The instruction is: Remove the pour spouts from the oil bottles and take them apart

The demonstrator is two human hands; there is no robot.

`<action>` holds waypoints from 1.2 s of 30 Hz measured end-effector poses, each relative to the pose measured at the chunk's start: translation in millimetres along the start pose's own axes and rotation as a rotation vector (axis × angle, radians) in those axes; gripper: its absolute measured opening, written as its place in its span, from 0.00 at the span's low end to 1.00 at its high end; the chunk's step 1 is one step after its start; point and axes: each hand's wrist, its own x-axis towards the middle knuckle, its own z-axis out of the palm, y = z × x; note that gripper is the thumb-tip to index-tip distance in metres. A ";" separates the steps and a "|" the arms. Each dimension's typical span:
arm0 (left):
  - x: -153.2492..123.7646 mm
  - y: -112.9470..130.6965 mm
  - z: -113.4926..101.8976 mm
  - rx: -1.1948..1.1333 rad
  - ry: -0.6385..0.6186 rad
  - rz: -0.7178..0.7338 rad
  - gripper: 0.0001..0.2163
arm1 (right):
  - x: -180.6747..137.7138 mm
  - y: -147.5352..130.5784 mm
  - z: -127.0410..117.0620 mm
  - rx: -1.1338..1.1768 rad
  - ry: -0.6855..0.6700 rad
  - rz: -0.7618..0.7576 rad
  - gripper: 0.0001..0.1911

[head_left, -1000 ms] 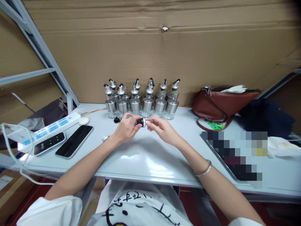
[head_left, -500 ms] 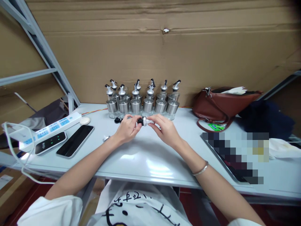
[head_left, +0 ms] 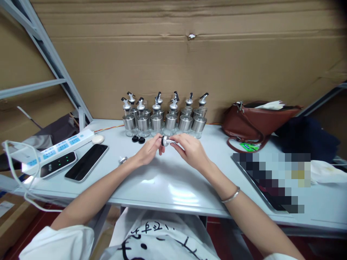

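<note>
Between my hands is a silver pourer spout (head_left: 166,141) with a black base, lying roughly sideways above the table. The fingers of my left hand (head_left: 149,150) are closed at its black end. My right hand (head_left: 190,148) pinches the narrow end between thumb and fingers. Two small black stoppers, one left (head_left: 135,138) and one right (head_left: 141,140), lie just beyond my left hand. Another silver pourer piece (head_left: 123,159) lies by my left forearm, partly hidden. Behind my hands stand two rows of steel-clad glass bottles (head_left: 156,123); several carry pourer spouts, while some front ones have open necks.
At left lie a power strip (head_left: 63,146), a black phone (head_left: 86,163), a small device with green lights (head_left: 59,165) and a round white case (head_left: 98,139). A brown bag (head_left: 252,119) and a blurred-out flat device (head_left: 260,180) sit at right. Cardboard (head_left: 135,65) backs the table.
My left hand has shifted its fingers on the spout's black end, and the spout has turned slightly. The second black stopper beside the first now shows fully. The bottles have not moved.
</note>
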 end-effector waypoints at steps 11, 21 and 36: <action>3.6 3.6 -0.9 -0.210 -0.047 -0.042 0.19 | 3.2 -1.2 -5.4 -0.130 -0.061 0.106 0.15; 4.8 5.4 -6.1 0.026 0.010 0.029 0.15 | 4.8 -4.8 -5.8 0.032 -0.014 0.283 0.26; 10.7 -22.8 -80.6 0.762 0.458 0.079 0.12 | 6.6 11.1 -1.4 0.947 0.078 1.020 0.24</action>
